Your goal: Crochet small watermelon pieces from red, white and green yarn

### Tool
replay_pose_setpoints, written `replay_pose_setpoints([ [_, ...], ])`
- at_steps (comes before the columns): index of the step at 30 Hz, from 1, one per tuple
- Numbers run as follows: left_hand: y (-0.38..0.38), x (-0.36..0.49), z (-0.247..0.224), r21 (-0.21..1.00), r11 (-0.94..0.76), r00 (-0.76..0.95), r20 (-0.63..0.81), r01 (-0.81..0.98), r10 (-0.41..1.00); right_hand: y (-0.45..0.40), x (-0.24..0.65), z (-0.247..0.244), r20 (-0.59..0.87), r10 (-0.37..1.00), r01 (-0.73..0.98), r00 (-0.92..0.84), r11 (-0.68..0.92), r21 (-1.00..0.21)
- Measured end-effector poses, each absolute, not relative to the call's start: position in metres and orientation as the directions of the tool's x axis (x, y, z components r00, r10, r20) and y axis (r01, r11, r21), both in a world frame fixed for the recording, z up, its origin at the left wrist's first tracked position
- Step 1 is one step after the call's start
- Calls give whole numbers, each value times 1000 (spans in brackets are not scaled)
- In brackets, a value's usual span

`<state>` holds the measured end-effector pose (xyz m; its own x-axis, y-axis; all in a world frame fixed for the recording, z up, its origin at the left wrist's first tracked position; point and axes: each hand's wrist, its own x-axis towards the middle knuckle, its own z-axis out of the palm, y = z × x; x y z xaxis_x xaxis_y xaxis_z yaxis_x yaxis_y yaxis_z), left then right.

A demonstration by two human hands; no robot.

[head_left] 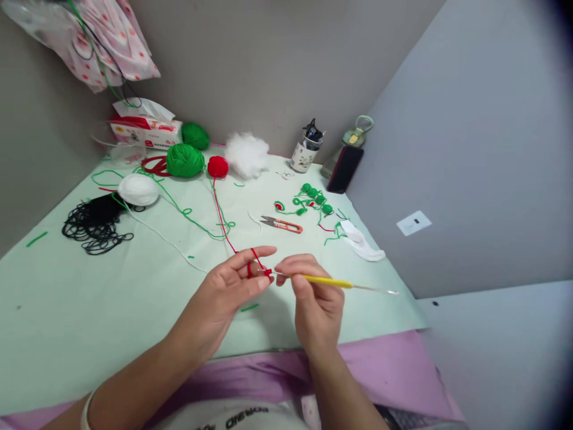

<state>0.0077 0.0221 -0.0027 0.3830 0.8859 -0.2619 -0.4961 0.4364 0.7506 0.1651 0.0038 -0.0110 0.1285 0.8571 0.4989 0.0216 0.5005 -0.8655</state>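
Note:
My left hand [233,286] pinches a small piece of red crochet work [267,272] between thumb and fingers. Red yarn [222,216] loops over its raised index finger and runs back to a red yarn ball [218,167]. In my right hand [317,301] is a crochet hook with a yellow handle [326,280], gripped like a pen. Its working tip meets the red piece at my left fingertips; the other metal end points right. The stitches are too small to make out.
Orange thread snips [282,224] lie beyond my hands, near small green crocheted pieces [313,197]. Green yarn balls [185,160], white yarn [138,190], black yarn [96,224] and white stuffing [247,155] sit farther back. A phone [345,169] leans by a bottle [356,132] and pen cup [305,153].

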Motion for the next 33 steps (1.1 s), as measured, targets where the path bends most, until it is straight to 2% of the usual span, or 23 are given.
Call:
replay_pose_setpoints([
  [3, 21, 10, -5, 778, 419, 381, -249, -469, 890, 5, 162, -14, 492, 863, 24, 114, 493, -870],
  [7, 21, 9, -7, 819, 392, 366, -242, -419, 899, 3, 162, -20, 424, 891, -71, 161, 439, -896],
  [12, 19, 10, -10, 820, 406, 388, -250, -402, 887, 2, 162, -21, 384, 910, -113, 154, 402, -909],
  [23, 20, -5, -2, 857, 398, 396, -259, -326, 881, 2, 163, -9, 493, 867, -29, 74, 496, -868],
  [25, 20, -2, -2, 860, 385, 365, -258, -335, 895, 1, 163, -10, 507, 859, 21, 72, 507, -862],
  [27, 20, 3, -2, 849, 366, 307, -257, -381, 916, -1, 162, -14, 561, 826, 160, 56, 547, -821],
  [29, 18, 9, -3, 806, 382, 282, -276, -453, 919, -3, 161, -21, 670, 742, 389, 7, 615, -685],
  [31, 17, 13, -3, 736, 450, 336, -312, -505, 888, -4, 160, -29, 776, 628, 564, -51, 659, -497],
  [32, 17, 15, -3, 700, 490, 381, -323, -519, 866, -4, 159, -32, 800, 597, 582, -59, 672, -458],
  [33, 17, 15, -3, 670, 520, 419, -327, -529, 847, -4, 159, -33, 798, 601, 569, -41, 671, -476],
])
